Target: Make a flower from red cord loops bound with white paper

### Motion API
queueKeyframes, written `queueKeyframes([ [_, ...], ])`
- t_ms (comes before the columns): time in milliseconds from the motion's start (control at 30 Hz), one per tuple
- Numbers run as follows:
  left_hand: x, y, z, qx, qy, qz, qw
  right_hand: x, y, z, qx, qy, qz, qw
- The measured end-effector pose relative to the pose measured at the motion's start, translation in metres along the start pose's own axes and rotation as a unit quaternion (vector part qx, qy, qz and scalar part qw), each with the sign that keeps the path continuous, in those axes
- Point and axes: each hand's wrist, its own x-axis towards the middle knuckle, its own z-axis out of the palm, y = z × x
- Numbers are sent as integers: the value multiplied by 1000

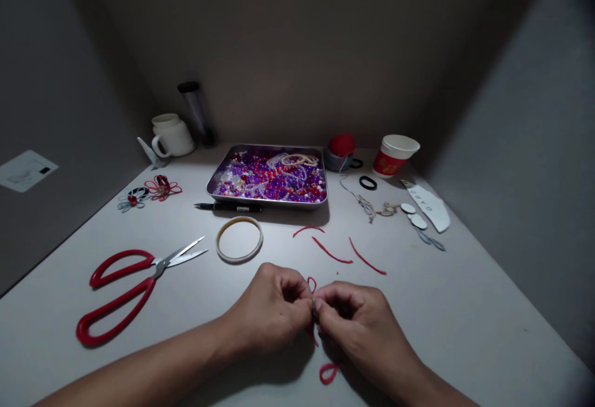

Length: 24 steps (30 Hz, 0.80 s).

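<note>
My left hand and my right hand meet fingertip to fingertip low in the middle of the view. Both are closed in a pinch on a red cord, whose small loop stands up above the fingers and whose tail hangs below them. What lies right between the fingertips is mostly hidden. A separate-looking red cord loop rests on the table under my right hand; whether it joins the held cord I cannot tell. Beyond my hands lie short red cord pieces.
Red-handled scissors lie part-open at left, near a tape roll. Behind are a pen and a metal tray of beads. Cord flowers, a mug, yarn and a paper cup stand around.
</note>
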Motion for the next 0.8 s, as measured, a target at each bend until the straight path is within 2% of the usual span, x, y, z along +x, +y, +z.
queueKeyframes([
  [200, 1, 5, -1, -20, 3, -9, 1000, -2, 4, -2, 20, -11, 11, 1000],
  [433, -1, 6, -2, -60, -1, -11, 998, 2, 0, -4, 64, -27, 72, 995],
  [533, -1, 6, -1, -51, -3, -11, 999, 2, -1, -5, 65, -28, 61, 996],
  [700, -1, 8, 0, -12, 29, -12, 999, 1, -3, -7, 54, -36, 54, 996],
  [800, -1, 9, -1, -10, 25, -8, 1000, 1, -4, -7, 50, -34, 62, 996],
])
